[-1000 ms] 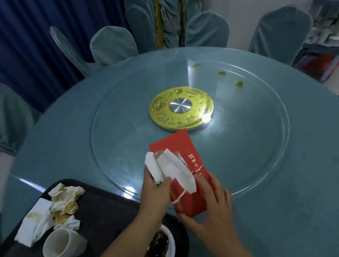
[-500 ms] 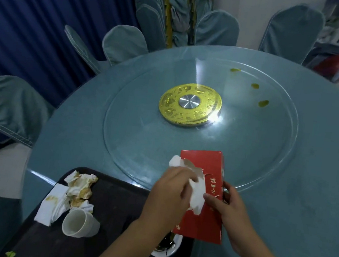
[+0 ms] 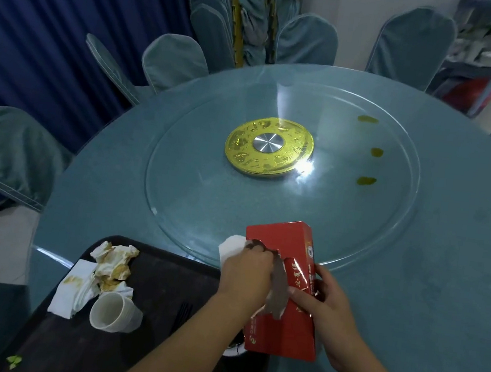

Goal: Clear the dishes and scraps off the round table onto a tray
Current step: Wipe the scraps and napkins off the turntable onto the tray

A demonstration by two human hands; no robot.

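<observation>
Status: clearing judged mostly done. On the dark tray (image 3: 165, 287), at the near left edge of the worktop (image 3: 448, 270), the soiled napkins (image 3: 108, 265) are piled, with 1 paper cup (image 3: 115, 313) on its side just beside them. 1 small dish (image 3: 231, 349) is largely hidden under the forearm. 1 green scrap (image 3: 13, 362) is seen at the tray's near corner.

Left hand (image 3: 244, 277): fingers curled round a white tissue (image 3: 231, 245) at the torn slot of the red tissue box (image 3: 289, 246). Right hand (image 3: 325, 317): fingers and thumb clamped on the box's right side. The box is held at the near rim of the glass turntable (image 3: 181, 203).

No dishes are seen on the worktop. Left to do, as judged: 3 yellowish spots (image 3: 366, 180) on the turntable's right side, probably to be wiped with the tissue.
</observation>
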